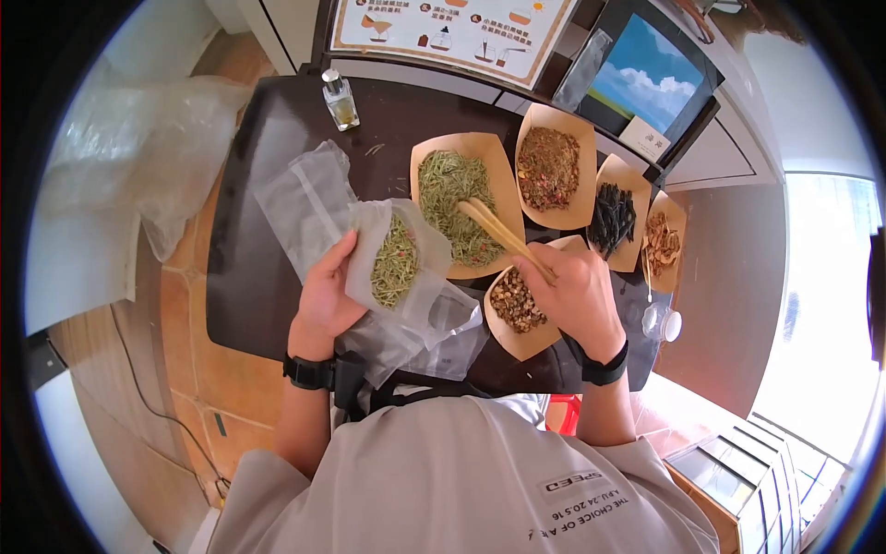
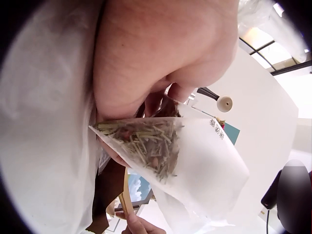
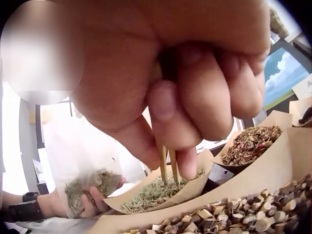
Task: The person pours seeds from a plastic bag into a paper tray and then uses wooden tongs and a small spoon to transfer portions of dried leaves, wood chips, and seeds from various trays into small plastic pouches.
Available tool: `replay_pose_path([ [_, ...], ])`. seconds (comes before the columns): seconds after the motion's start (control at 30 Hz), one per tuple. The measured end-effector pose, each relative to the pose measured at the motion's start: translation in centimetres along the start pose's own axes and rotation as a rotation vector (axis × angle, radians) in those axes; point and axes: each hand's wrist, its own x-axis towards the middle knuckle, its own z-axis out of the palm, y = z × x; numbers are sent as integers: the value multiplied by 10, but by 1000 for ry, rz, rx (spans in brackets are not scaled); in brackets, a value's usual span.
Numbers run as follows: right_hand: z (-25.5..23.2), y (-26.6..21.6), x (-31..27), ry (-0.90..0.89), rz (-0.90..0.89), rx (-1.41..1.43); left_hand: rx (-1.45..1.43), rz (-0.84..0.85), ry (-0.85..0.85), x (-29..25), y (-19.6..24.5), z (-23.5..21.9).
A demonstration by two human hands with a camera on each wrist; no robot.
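My left hand (image 1: 325,294) grips a translucent white pouch (image 2: 209,151) by its side, and chopped green herb (image 1: 395,268) lies inside it. In my right hand (image 1: 580,294) is a pair of wooden tongs (image 1: 498,226). Their tips dip into the dried green herb (image 1: 452,180) in the largest paper tray (image 1: 506,148). Seen from the right wrist, the fingers curl round the tongs (image 3: 168,168) above that tray. A smaller tray of chopped brown and pale pieces (image 1: 517,303) sits partly beneath the right hand.
Paper trays of reddish-brown herb (image 1: 548,166), dark strips (image 1: 613,220) and tan slices (image 1: 661,242) stand to the right. More clear pouches (image 1: 309,208) lie on the dark table (image 1: 245,268). A small glass bottle (image 1: 341,103) stands at the back; a white-capped jar (image 1: 670,325) is at right.
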Motion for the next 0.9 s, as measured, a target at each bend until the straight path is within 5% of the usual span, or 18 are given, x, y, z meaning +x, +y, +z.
replay_pose_path([
  [0.1, -14, -6, -8, 5, 101, 194, -25, 0, -10, 0, 0, 3],
  [0.27, -20, 5, -20, -66, 203, 65, -19, 0, -6, 1, -1, 8],
  [0.5, -3, -15, -19, -158, 254, 253, -10, -8, -17, 0, 0, 4],
  [0.63, 11, -24, -22, -71, 95, 105, -5, -9, -108, 2, 0, -3],
  [0.9, 25, -23, -26, 41, -129, -150, 43, 3, -4, 1, 0, 4],
])
